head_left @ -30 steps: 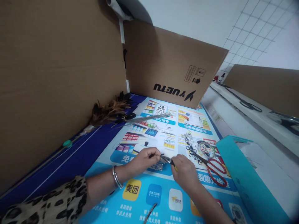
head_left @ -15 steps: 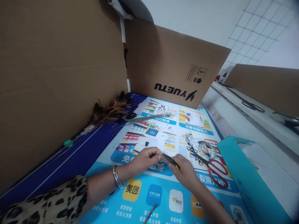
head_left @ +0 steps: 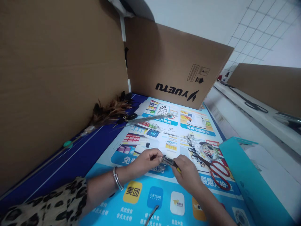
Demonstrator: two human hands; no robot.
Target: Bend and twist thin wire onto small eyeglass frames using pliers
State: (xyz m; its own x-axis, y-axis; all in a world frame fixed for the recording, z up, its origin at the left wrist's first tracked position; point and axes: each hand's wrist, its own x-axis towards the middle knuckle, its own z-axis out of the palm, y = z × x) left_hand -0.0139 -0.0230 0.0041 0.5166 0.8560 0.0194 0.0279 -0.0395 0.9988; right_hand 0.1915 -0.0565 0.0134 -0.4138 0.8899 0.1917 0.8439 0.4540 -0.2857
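Note:
My right hand [head_left: 188, 171] is closed around the handles of a pair of pliers [head_left: 169, 161], whose jaws point left toward my other hand. My left hand [head_left: 147, 161] pinches a piece of thin silvery wire between thumb and fingertips, right at the plier jaws; its exact shape is too small to make out. Below the jaws shows a small coiled or ring-shaped wire piece [head_left: 158, 168], partly hidden by my fingers and the pliers. Both hands are over the printed blue and white sheet [head_left: 141, 188].
Red-handled scissors [head_left: 219, 174] lie right of my hands, beside small dark wire loops [head_left: 196, 155]. Farther back lies a bundle of straight wires [head_left: 152, 118]. A feather duster [head_left: 110, 110] rests at left. Cardboard [head_left: 178, 62] stands behind, and a turquoise box [head_left: 249, 175] stands right.
The pliers have turned slightly in my right hand, so their jaws show a different side. My left hand stays almost where it was.

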